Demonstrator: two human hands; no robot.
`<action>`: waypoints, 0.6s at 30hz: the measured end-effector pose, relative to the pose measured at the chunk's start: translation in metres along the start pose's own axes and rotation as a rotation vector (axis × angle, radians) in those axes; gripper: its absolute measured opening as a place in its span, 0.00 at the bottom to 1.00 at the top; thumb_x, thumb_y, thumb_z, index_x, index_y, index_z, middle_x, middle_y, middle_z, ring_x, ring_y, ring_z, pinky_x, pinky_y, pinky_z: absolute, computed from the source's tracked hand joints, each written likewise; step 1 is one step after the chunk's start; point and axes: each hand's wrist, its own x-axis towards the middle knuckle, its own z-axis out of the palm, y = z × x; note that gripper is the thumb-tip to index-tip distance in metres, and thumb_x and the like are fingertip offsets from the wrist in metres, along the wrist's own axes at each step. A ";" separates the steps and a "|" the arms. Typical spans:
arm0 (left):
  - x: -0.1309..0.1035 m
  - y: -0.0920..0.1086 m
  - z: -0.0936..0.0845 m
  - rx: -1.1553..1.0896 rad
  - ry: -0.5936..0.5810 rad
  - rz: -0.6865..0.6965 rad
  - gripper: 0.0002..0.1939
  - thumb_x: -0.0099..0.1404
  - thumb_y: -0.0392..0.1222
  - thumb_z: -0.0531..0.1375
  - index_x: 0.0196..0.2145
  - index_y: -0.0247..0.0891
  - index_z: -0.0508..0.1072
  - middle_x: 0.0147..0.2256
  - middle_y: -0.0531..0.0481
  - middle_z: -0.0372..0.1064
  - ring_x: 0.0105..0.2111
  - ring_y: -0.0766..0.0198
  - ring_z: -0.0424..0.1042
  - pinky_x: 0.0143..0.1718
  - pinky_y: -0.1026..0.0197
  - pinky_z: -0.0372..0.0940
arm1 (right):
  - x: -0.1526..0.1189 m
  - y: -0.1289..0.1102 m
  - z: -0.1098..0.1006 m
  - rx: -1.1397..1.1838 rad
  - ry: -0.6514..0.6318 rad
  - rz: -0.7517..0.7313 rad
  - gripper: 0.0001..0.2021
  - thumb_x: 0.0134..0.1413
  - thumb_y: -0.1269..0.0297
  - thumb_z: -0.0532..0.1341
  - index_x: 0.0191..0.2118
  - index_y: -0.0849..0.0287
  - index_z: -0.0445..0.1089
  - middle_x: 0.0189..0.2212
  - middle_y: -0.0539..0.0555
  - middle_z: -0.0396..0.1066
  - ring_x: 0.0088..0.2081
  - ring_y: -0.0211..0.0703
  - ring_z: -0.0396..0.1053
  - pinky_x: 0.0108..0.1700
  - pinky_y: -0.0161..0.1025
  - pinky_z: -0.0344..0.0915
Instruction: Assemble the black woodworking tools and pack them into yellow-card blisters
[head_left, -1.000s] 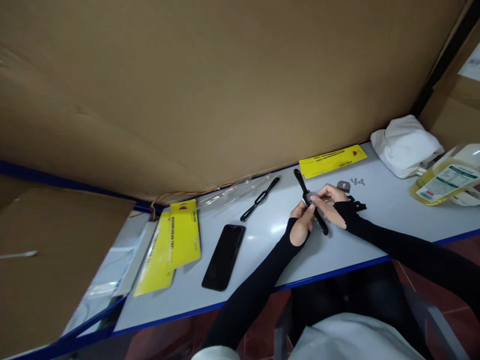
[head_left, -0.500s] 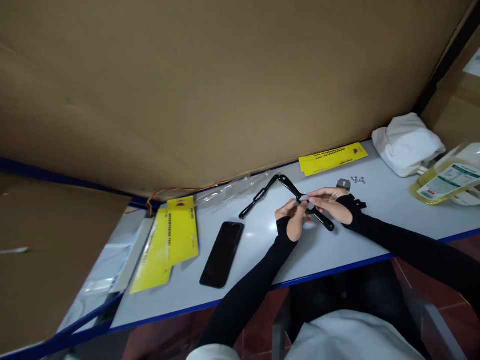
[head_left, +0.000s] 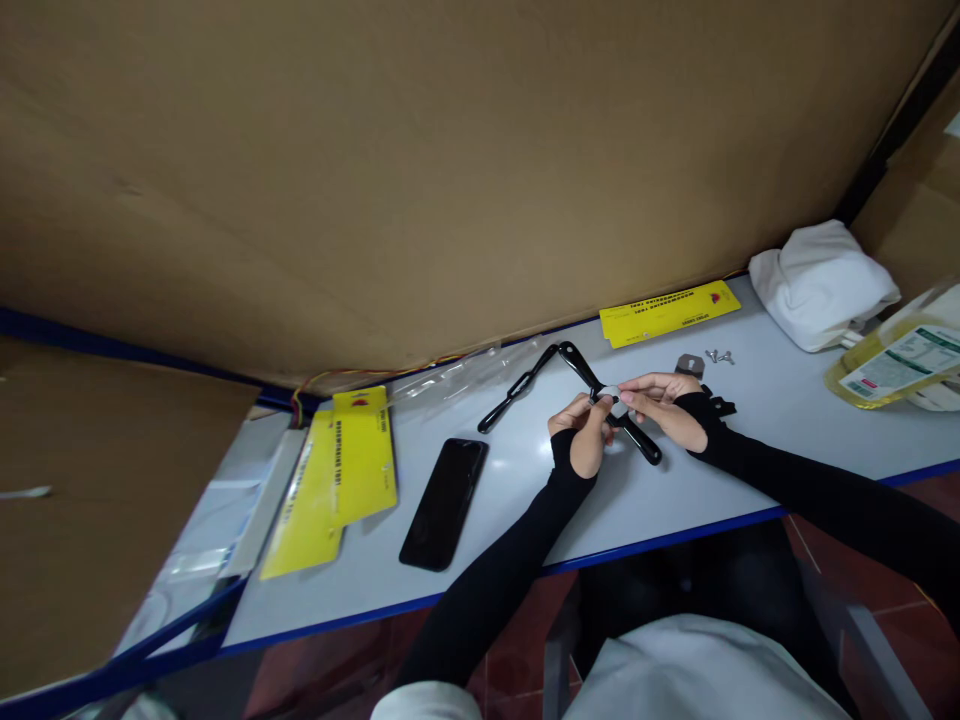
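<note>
My left hand is closed around the middle of a black spokeshave, whose two handles stick out at a slant to far left and near right. My right hand pinches a small grey metal blade against the middle of that tool, with my left thumb also on it. Fingers partly hide how the blade sits there. Just beyond, a second black spokeshave body lies on the table. Another grey blade, small silver screws and black metal pieces rest beside my right hand.
A black phone and yellow cards lie to the left. Clear plastic packaging and another yellow card lie along the cardboard wall. On the right are a white cloth bundle and a bottle of yellow liquid.
The grey blade now lies flatter over the middle of the spokeshave, and the tool has turned slightly in my hands. The view has shifted a little.
</note>
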 end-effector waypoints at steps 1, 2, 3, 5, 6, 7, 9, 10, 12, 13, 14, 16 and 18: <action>0.000 0.001 0.000 0.001 0.006 0.002 0.14 0.58 0.49 0.70 0.26 0.36 0.79 0.20 0.56 0.64 0.15 0.71 0.63 0.19 0.64 0.63 | 0.000 -0.001 0.000 -0.006 -0.002 0.000 0.23 0.46 0.46 0.78 0.40 0.59 0.84 0.36 0.58 0.84 0.27 0.38 0.74 0.34 0.40 0.77; -0.001 0.002 0.001 -0.001 0.013 0.003 0.14 0.58 0.49 0.71 0.26 0.36 0.78 0.20 0.56 0.64 0.15 0.71 0.63 0.18 0.64 0.63 | 0.000 -0.002 0.000 -0.011 -0.001 0.000 0.22 0.46 0.46 0.77 0.40 0.59 0.84 0.36 0.57 0.84 0.27 0.39 0.75 0.34 0.40 0.77; -0.002 0.003 0.002 -0.004 0.020 0.003 0.14 0.57 0.50 0.71 0.25 0.36 0.78 0.21 0.56 0.63 0.15 0.71 0.63 0.18 0.64 0.63 | 0.000 -0.002 0.000 -0.016 -0.001 0.001 0.22 0.45 0.45 0.77 0.40 0.58 0.83 0.36 0.57 0.84 0.27 0.39 0.75 0.34 0.41 0.77; -0.004 0.008 0.004 -0.011 0.037 0.001 0.15 0.55 0.51 0.72 0.24 0.37 0.78 0.21 0.57 0.63 0.15 0.72 0.62 0.17 0.64 0.63 | -0.001 -0.004 0.001 -0.033 -0.005 -0.008 0.23 0.46 0.44 0.77 0.40 0.58 0.83 0.35 0.57 0.84 0.27 0.39 0.75 0.34 0.41 0.77; -0.005 0.010 0.006 -0.015 0.046 -0.003 0.15 0.54 0.51 0.73 0.23 0.37 0.77 0.20 0.57 0.62 0.15 0.72 0.62 0.17 0.64 0.64 | -0.002 -0.005 0.002 -0.044 -0.009 -0.018 0.23 0.46 0.44 0.76 0.40 0.58 0.83 0.35 0.57 0.84 0.27 0.39 0.75 0.33 0.41 0.77; -0.006 0.012 0.007 -0.017 0.053 -0.009 0.16 0.53 0.51 0.73 0.22 0.37 0.76 0.20 0.57 0.61 0.14 0.72 0.61 0.18 0.63 0.65 | -0.002 -0.005 0.003 -0.062 -0.016 -0.031 0.23 0.47 0.44 0.76 0.40 0.58 0.83 0.35 0.57 0.84 0.27 0.39 0.75 0.33 0.41 0.77; -0.007 0.016 0.008 -0.016 0.062 -0.031 0.18 0.50 0.51 0.74 0.18 0.38 0.73 0.18 0.58 0.58 0.13 0.73 0.59 0.19 0.62 0.68 | -0.003 -0.005 0.003 -0.124 -0.039 -0.059 0.22 0.50 0.44 0.74 0.41 0.58 0.82 0.34 0.57 0.83 0.26 0.40 0.75 0.33 0.42 0.77; -0.007 0.017 0.008 -0.016 0.071 -0.042 0.19 0.49 0.50 0.74 0.17 0.38 0.71 0.17 0.59 0.56 0.12 0.73 0.58 0.19 0.61 0.69 | -0.002 -0.005 0.001 -0.182 -0.050 -0.078 0.21 0.52 0.45 0.73 0.41 0.58 0.83 0.33 0.56 0.83 0.26 0.40 0.75 0.32 0.42 0.76; -0.005 0.019 0.006 -0.015 0.085 -0.073 0.19 0.48 0.50 0.73 0.16 0.39 0.69 0.15 0.60 0.54 0.11 0.73 0.56 0.19 0.61 0.68 | 0.003 -0.005 -0.008 -0.336 -0.056 -0.125 0.18 0.57 0.46 0.70 0.41 0.56 0.83 0.31 0.55 0.82 0.26 0.42 0.75 0.31 0.41 0.74; -0.003 0.019 0.004 -0.016 0.090 -0.090 0.19 0.47 0.50 0.73 0.16 0.39 0.70 0.15 0.60 0.54 0.11 0.73 0.56 0.19 0.61 0.67 | 0.008 -0.006 -0.018 -0.409 -0.043 -0.148 0.17 0.58 0.47 0.69 0.41 0.56 0.83 0.30 0.54 0.81 0.27 0.43 0.76 0.32 0.41 0.74; -0.001 0.019 0.003 -0.021 0.102 -0.103 0.17 0.46 0.50 0.73 0.17 0.38 0.71 0.15 0.60 0.55 0.12 0.72 0.57 0.18 0.62 0.66 | 0.014 -0.008 -0.030 -0.467 -0.015 -0.169 0.15 0.59 0.48 0.69 0.40 0.55 0.83 0.30 0.54 0.81 0.28 0.44 0.76 0.32 0.41 0.72; 0.004 0.019 -0.001 -0.032 0.135 -0.123 0.16 0.45 0.50 0.73 0.19 0.37 0.73 0.16 0.58 0.59 0.13 0.71 0.59 0.16 0.63 0.62 | 0.028 -0.017 -0.063 -0.542 0.062 -0.192 0.13 0.58 0.52 0.69 0.40 0.55 0.83 0.32 0.54 0.81 0.30 0.44 0.75 0.35 0.42 0.70; 0.007 0.019 -0.003 -0.040 0.164 -0.141 0.16 0.45 0.50 0.73 0.20 0.36 0.74 0.17 0.57 0.61 0.14 0.71 0.61 0.15 0.65 0.59 | 0.039 -0.029 -0.100 -0.722 0.147 -0.234 0.09 0.54 0.57 0.71 0.39 0.55 0.83 0.31 0.53 0.80 0.28 0.42 0.70 0.34 0.41 0.66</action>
